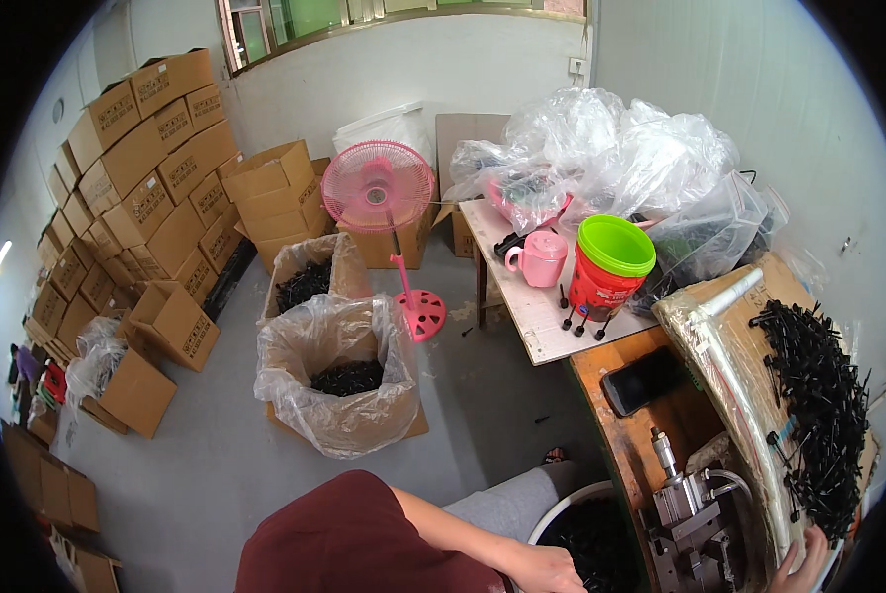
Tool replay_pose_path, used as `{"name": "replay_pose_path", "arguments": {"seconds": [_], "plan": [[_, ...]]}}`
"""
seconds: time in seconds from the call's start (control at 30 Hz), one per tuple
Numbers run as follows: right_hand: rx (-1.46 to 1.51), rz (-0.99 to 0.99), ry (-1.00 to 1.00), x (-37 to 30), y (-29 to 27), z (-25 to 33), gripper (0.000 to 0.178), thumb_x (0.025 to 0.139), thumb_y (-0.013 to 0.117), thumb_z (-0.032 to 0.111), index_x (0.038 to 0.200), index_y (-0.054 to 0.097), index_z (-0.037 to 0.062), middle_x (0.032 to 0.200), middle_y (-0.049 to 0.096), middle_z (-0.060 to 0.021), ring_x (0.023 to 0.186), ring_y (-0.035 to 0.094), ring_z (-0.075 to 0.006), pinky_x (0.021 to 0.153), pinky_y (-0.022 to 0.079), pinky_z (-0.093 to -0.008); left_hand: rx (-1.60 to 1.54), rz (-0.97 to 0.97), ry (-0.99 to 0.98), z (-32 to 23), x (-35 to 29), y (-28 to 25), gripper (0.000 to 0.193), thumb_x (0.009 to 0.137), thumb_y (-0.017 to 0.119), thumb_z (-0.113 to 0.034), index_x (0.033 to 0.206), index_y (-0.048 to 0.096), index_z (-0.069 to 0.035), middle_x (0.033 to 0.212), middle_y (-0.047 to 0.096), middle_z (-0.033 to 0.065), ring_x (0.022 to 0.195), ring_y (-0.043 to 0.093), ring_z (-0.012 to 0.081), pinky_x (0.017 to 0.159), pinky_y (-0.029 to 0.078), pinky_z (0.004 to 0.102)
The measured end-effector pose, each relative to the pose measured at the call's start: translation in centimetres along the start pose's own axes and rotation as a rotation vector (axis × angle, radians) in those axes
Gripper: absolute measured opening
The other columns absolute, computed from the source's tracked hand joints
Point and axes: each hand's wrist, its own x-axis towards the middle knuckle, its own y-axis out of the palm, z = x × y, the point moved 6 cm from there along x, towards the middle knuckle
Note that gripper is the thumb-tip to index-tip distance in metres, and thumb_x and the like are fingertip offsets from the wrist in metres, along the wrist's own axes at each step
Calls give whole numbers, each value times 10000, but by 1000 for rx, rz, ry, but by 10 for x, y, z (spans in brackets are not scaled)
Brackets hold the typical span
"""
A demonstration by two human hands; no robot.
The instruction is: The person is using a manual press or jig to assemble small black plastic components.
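My left hand [545, 570] is low in the view, beside a white-rimmed bucket [554, 516] with black pieces inside. Its fingers look curled in, and the picture's lower edge cuts part of them off, so what they hold is hidden. At the lower right, my right hand [802, 565] has its fingers apart, close to the near end of a heap of black thin-stemmed pieces with small heads [824, 420]. The heap lies on a plastic-wrapped cardboard sheet [725, 381]. Between the hands stands a metal bench fixture [688, 509] with an upright knob.
A wooden bench [601, 381] carries a dark phone [644, 381]. On the white table [552, 341] are a red-green bucket [611, 262], a pink mug [539, 259] and plastic bags [621, 148]. Beyond stand a pink fan [396, 237], a lined carton [310, 420] and stacked cartons [156, 158].
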Motion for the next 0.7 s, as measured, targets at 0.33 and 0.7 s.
{"name": "replay_pose_path", "arguments": {"seconds": [0.33, 0.7], "plan": [[252, 195, 52, 11, 106, -64, 246, 957, 560, 185, 1134, 613, 23, 1124, 655, -152, 902, 641, -300, 811, 509, -375, -72, 43, 40, -7, 0, 3, 209, 939, 611, -223, 1083, 637, -73, 836, 662, 92, 746, 664, 298, 595, 513, 412], [487, 164, 146, 40, 83, -11, 296, 842, 702, 103, 1110, 625, 1, 1026, 650, -140, 968, 629, -291, 867, 495, -364, -107, 52, 18, -7, 4, -3, 189, 927, 651, -183, 1081, 675, -76, 819, 643, 53, 738, 661, 225, 643, 535, 355]]}}
